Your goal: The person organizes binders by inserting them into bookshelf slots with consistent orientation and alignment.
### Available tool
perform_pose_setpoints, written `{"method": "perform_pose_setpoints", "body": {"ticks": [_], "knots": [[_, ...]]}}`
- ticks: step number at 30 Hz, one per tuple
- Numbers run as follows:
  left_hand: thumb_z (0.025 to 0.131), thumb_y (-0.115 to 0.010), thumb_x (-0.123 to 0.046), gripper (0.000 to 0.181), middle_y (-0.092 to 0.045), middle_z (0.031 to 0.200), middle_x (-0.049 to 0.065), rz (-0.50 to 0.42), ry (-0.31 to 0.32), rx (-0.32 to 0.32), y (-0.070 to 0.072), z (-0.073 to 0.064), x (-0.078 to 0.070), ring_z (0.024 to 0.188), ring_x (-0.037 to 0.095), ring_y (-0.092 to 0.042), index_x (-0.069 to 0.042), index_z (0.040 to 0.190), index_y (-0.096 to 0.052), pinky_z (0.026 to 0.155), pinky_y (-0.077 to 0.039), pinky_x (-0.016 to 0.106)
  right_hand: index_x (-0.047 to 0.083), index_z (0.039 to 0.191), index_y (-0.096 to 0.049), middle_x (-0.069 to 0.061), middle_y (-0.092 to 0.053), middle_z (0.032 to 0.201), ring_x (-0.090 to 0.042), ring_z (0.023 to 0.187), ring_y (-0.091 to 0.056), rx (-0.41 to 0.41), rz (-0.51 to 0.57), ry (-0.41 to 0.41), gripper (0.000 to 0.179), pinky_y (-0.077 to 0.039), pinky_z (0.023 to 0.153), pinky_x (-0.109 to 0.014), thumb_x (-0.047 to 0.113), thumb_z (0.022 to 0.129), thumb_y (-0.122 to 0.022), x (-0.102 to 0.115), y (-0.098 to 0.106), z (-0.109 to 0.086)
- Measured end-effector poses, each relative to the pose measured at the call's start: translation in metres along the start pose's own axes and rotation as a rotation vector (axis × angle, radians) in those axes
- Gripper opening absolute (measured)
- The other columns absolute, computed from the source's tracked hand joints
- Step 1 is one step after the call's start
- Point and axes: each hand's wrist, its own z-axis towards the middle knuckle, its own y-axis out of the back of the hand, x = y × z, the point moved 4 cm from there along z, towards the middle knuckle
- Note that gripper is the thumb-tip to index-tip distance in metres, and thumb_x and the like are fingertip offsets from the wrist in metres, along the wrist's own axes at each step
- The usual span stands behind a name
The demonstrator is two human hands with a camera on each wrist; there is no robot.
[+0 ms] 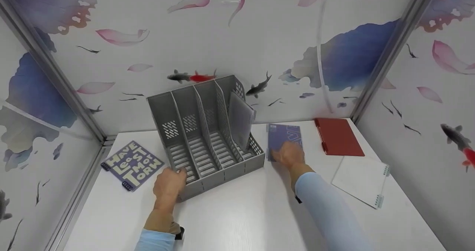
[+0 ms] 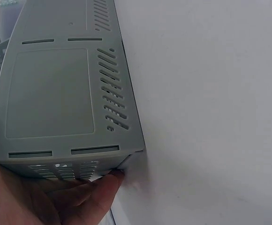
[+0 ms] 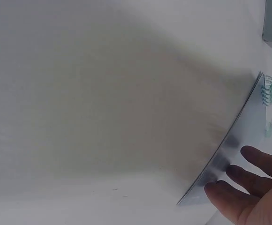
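Observation:
A grey four-slot file organizer (image 1: 213, 139) stands tilted sideways on the white table. At its front left corner my left hand (image 1: 169, 186) grips it, thumb over the rim; in the left wrist view the fingers (image 2: 86, 199) lie along its side wall. A pale purple notebook (image 1: 241, 119) leans upright in the rightmost slot. To the right of the organizer, a purple notebook (image 1: 284, 132) lies flat, with my right hand (image 1: 290, 155) over its near end. In the right wrist view, loosely bent, spread fingers (image 3: 251, 180) reach over its shiny surface near the edge, the thumb apart.
A purple notebook with large lettering (image 1: 133, 165) lies left of the organizer. On the right are a red binder-like notebook (image 1: 340, 136) and a white ring-bound notebook (image 1: 360, 180). Patterned wall panels (image 1: 237, 43) enclose the table (image 1: 237, 221) at the back and sides.

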Motion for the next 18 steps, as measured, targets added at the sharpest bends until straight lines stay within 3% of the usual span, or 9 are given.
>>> {"method": "perform_pose_setpoints", "body": {"ticks": [6, 18], "knots": [[0.108, -0.051, -0.045, 0.063, -0.077, 0.118, 0.028, -0.001, 0.01, 0.016, -0.002, 0.002, 0.001, 0.098, 0.04, -0.075, 0.01, 0.132, -0.068, 0.077, -0.057, 0.052, -0.004, 0.109, -0.08, -0.019, -0.082, 0.105, -0.029, 0.087, -0.071, -0.017, -0.043, -0.008, 0.067, -0.065, 0.094, -0.056, 0.061, 0.105, -0.065, -0.006, -0.004, -0.003], [0.108, -0.05, -0.047, 0.066, -0.076, 0.126, 0.03, -0.002, 0.02, 0.021, -0.002, 0.002, 0.001, 0.105, 0.043, -0.075, 0.011, 0.137, -0.065, 0.085, -0.057, 0.056, 0.002, 0.102, -0.078, -0.012, -0.076, 0.089, -0.026, 0.078, -0.063, -0.037, -0.076, -0.003, 0.078, -0.061, 0.071, -0.049, 0.079, 0.093, -0.071, -0.02, -0.002, -0.013]]}}
